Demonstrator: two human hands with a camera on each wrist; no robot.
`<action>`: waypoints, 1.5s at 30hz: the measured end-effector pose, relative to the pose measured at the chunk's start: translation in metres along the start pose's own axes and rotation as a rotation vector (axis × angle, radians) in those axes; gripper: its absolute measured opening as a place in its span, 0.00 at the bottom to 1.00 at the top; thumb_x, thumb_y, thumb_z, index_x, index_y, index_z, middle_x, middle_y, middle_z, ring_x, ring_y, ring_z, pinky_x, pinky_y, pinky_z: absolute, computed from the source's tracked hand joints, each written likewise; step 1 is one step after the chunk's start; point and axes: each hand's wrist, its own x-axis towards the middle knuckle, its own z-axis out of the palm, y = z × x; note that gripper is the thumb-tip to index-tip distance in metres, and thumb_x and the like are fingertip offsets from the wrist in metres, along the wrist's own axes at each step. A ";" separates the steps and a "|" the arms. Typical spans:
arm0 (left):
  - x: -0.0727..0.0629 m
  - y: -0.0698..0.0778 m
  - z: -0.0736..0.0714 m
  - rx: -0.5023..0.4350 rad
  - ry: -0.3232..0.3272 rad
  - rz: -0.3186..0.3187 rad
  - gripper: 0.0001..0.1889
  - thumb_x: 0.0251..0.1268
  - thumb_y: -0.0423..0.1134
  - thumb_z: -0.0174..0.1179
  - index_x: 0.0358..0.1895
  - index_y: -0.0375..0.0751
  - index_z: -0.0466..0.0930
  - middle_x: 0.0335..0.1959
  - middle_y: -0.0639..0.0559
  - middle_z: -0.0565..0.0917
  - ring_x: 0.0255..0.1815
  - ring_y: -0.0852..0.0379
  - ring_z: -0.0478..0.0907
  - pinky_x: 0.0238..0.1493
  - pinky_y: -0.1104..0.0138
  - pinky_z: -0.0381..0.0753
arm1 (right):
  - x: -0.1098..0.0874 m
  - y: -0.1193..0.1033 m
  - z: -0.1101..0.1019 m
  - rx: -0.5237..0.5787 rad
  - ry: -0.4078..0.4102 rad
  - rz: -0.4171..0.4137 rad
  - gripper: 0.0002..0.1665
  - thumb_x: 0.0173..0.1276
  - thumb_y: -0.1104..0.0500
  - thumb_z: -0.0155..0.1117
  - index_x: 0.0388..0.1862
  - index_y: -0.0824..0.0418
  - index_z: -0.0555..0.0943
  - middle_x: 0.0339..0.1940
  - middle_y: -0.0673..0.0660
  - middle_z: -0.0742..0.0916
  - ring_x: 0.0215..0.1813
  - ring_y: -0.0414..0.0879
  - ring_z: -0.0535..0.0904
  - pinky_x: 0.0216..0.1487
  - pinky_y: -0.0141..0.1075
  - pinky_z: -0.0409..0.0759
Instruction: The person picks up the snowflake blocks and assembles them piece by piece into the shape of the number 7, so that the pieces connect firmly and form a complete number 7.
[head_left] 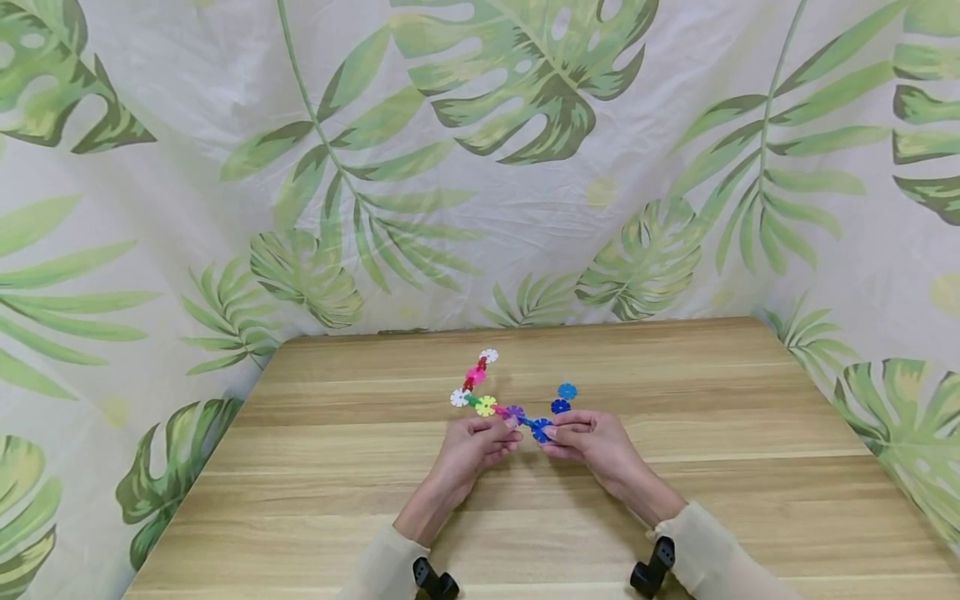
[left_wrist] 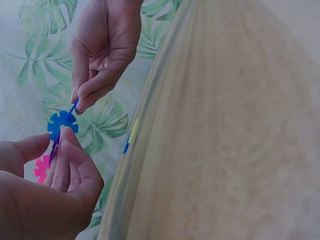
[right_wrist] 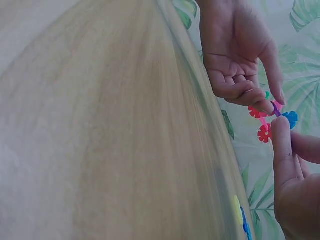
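Note:
A chain of notched plastic snowflake discs in several colours runs from a white disc (head_left: 488, 356) through red, pink, green and yellow (head_left: 486, 406) ones to the blue end. My left hand (head_left: 471, 450) pinches the purple disc (head_left: 513, 413) between thumb and fingers. With thumb and fingertips, my right hand (head_left: 596, 446) pinches the dark blue disc (head_left: 541, 430) at the chain's end. Between both hands sits a lighter blue disc (left_wrist: 62, 125), the dark blue one edge-on against its notch in the left wrist view. Fingertips partly cover the purple disc.
Just beyond my right hand are another dark blue disc (head_left: 560, 406) and a light blue disc (head_left: 567, 390). The wooden table (head_left: 337, 500) reaches back to a leaf-patterned cloth (head_left: 525, 217). Black wrist cameras (head_left: 651, 568) are worn at both cuffs.

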 end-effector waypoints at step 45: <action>0.003 -0.002 0.002 0.174 0.013 0.030 0.14 0.62 0.41 0.76 0.45 0.36 0.90 0.35 0.56 0.91 0.37 0.58 0.87 0.43 0.67 0.87 | 0.061 -0.039 -0.047 -0.928 0.094 -0.296 0.07 0.71 0.62 0.71 0.42 0.66 0.88 0.40 0.61 0.92 0.40 0.47 0.86 0.43 0.36 0.85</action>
